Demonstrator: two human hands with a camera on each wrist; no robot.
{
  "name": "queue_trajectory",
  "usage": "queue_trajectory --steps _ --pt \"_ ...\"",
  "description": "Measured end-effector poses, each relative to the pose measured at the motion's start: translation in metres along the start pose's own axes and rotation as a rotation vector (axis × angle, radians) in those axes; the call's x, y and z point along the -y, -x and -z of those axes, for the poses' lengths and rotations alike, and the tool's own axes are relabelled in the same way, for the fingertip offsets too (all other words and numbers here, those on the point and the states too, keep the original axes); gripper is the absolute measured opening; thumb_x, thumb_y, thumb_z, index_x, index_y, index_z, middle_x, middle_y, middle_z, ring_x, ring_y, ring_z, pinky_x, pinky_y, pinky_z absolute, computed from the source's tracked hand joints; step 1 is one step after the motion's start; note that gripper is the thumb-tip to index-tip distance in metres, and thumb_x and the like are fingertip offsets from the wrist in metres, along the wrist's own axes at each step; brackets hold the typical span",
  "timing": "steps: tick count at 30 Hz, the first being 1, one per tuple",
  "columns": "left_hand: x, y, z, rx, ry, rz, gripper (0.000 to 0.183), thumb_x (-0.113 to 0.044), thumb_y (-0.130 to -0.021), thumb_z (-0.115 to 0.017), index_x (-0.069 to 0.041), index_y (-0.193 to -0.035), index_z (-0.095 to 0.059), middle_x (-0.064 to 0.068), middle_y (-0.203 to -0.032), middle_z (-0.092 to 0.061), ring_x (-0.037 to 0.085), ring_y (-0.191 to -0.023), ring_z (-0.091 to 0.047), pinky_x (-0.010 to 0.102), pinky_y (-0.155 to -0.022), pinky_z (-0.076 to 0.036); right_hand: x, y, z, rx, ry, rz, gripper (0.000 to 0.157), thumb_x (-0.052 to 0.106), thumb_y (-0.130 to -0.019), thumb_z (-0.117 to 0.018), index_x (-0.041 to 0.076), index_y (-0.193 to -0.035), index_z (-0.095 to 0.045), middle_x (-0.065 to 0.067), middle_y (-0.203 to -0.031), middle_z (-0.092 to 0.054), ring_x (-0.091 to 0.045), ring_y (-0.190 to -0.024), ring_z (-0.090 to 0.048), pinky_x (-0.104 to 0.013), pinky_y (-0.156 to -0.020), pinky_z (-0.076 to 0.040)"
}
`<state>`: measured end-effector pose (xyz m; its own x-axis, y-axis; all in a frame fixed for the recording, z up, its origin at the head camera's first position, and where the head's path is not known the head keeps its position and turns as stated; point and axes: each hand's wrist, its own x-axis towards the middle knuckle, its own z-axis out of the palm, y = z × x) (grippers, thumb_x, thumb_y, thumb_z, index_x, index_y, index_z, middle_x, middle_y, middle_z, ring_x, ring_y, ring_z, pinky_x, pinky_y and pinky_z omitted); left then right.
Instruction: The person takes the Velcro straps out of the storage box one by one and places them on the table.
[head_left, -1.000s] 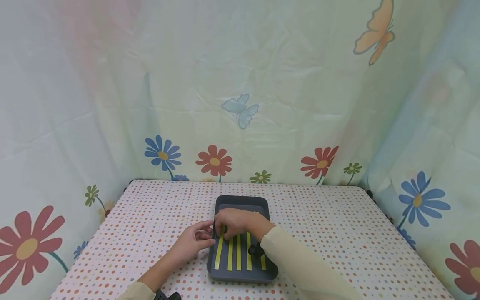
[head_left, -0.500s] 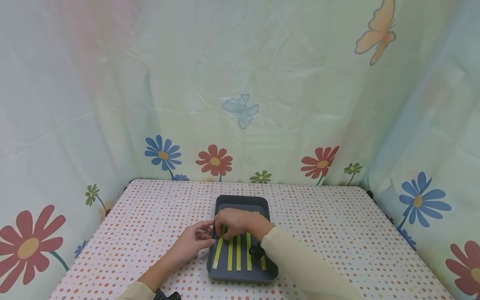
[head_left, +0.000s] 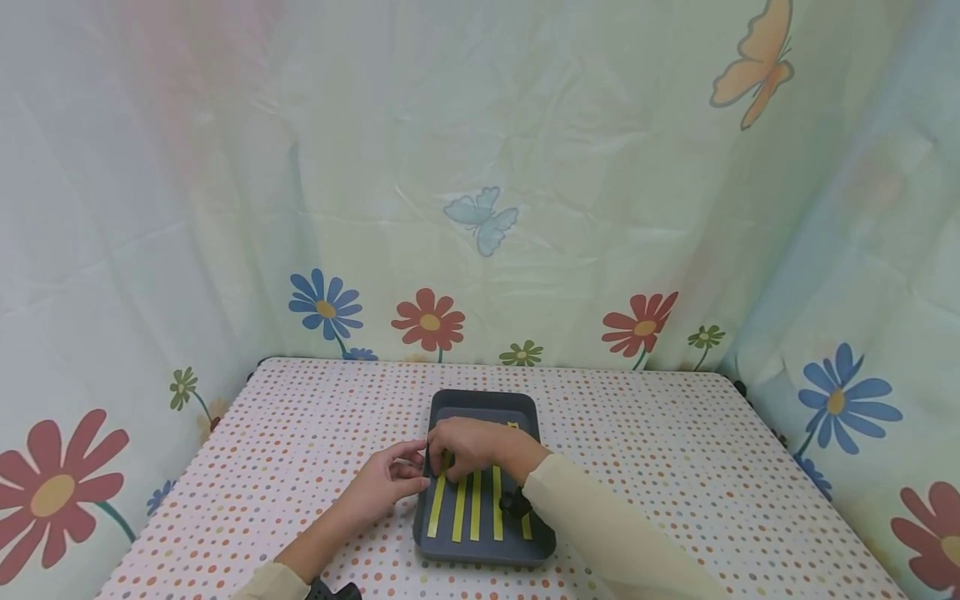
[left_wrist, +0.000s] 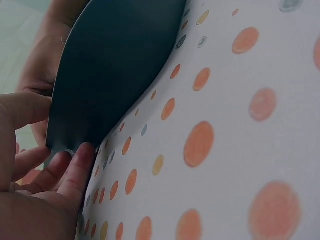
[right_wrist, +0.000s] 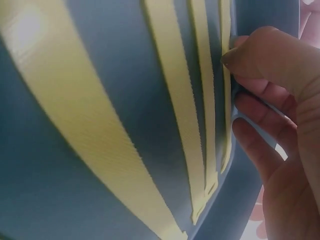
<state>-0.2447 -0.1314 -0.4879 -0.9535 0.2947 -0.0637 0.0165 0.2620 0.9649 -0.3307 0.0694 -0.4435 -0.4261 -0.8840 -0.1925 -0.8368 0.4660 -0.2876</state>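
A dark grey rectangular tray lies lengthwise on the table with several flat yellow straps side by side in it. My right hand reaches across the tray and pinches the leftmost yellow strap between thumb and finger. In the right wrist view, the thumb tip sits on that strap beside the tray's side wall, the other fingers loosely bent. At the tray's left side, my left hand rests its fingertips on the outer wall and rim. The right hand covers the straps' far ends.
A white tablecloth with coloured dots covers the table around the tray. A floral backdrop rises behind and along both sides. Dark wrist cameras show at the right wrist and the left wrist.
The near end of the leftmost strap has swung slightly left, then back. Neighbouring straps' near ends have shifted a little left. Both hands stay nearly in place.
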Motion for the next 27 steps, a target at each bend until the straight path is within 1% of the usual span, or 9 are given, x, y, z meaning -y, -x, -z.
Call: queue_trajectory --steps 5,8,13,18,27 --pt "-0.0002 0.0002 0.0001 0.001 0.000 0.000 0.061 -0.015 -0.092 -0.076 -0.005 -0.147 -0.052 0.014 -0.127 -0.059 0.018 -0.105 -0.064 0.029 -0.083 -0.056 0.0022 0.0020 0.0000 -0.004 0.008 -0.020 0.014 0.010 -0.085 -0.082 0.021 -0.091 -0.078 0.015 -0.099 -0.065 -0.003 -0.092 -0.059 -0.016 -0.083 -0.051" --pt "-0.0004 0.0002 0.0004 0.002 -0.001 0.002 0.061 -0.016 -0.092 -0.076 -0.005 -0.147 -0.052 0.013 -0.127 -0.059 0.018 -0.105 -0.064 0.030 -0.084 -0.056 0.0029 0.0029 -0.0002 -0.005 0.012 -0.034 0.014 0.011 -0.086 -0.082 0.022 -0.092 -0.078 0.015 -0.101 -0.066 -0.002 -0.097 -0.057 -0.017 -0.088 -0.051" --pt "-0.0007 -0.0002 0.0008 0.001 -0.009 0.005 0.062 -0.016 -0.092 -0.076 -0.006 -0.148 -0.052 0.013 -0.127 -0.059 0.018 -0.106 -0.064 0.031 -0.084 -0.056 0.0027 0.0018 -0.0002 -0.004 0.015 -0.027 0.016 0.010 -0.086 -0.081 0.021 -0.098 -0.079 0.013 -0.104 -0.069 -0.003 -0.099 -0.061 -0.016 -0.086 -0.052" --pt "0.0004 -0.0016 0.0010 -0.004 -0.014 0.002 0.062 -0.016 -0.092 -0.077 -0.006 -0.148 -0.052 0.012 -0.127 -0.060 0.018 -0.104 -0.064 0.031 -0.083 -0.056 0.0046 0.0015 0.0008 -0.002 0.033 -0.038 0.015 0.010 -0.086 -0.082 0.021 -0.095 -0.079 0.014 -0.101 -0.067 -0.002 -0.098 -0.059 -0.016 -0.087 -0.052" --pt "0.0032 -0.0025 0.0006 0.004 0.010 -0.012 0.061 -0.014 -0.092 -0.076 -0.004 -0.147 -0.052 0.014 -0.126 -0.059 0.018 -0.104 -0.064 0.028 -0.082 -0.056 0.0054 0.0021 -0.0002 -0.009 0.069 -0.007 0.014 0.010 -0.085 -0.082 0.021 -0.093 -0.079 0.013 -0.098 -0.065 -0.002 -0.094 -0.058 -0.015 -0.084 -0.051"
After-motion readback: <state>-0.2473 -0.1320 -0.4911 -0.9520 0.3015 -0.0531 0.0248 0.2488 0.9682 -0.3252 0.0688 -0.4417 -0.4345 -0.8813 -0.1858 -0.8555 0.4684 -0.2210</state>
